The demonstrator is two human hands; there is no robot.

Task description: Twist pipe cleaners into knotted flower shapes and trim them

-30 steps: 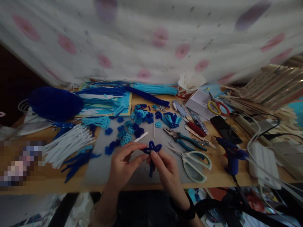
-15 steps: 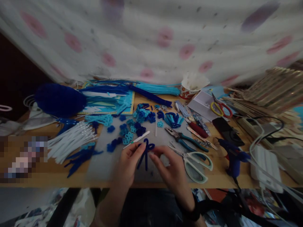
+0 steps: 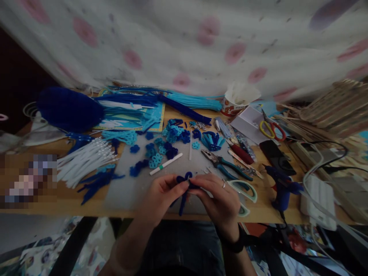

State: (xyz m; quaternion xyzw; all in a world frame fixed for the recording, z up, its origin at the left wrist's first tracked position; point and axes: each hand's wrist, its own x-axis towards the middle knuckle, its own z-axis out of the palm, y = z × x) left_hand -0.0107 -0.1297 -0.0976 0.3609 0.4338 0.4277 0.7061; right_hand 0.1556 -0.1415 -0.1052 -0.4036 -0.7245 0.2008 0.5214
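Observation:
Between my two hands is a dark blue pipe cleaner [image 3: 183,203], bent into loops at the top with two loose ends hanging below. My left hand [image 3: 164,195] pinches it from the left with thumb and forefinger. From the other side my right hand [image 3: 217,197] closes its fingertips on the same piece, by a loop. Just beyond the hands lies a white pen-like stick [image 3: 166,164] with a green band. White-handled scissors [image 3: 247,190] lie partly hidden behind my right hand. Blue-handled pliers [image 3: 225,165] rest above them.
Small blue pipe-cleaner flowers [image 3: 156,160] lie on a grey mat [image 3: 120,191]. White beaded stems [image 3: 86,161] are at left, near a large blue fluffy bundle [image 3: 70,110]. A glue gun [image 3: 281,189], a phone [image 3: 277,157] and a paper cup [image 3: 230,108] stand or lie right.
Both hands have shifted slightly right with the pipe cleaner. My right hand has come in closer and now pinches it, covering more of the scissors. The view has tilted a little.

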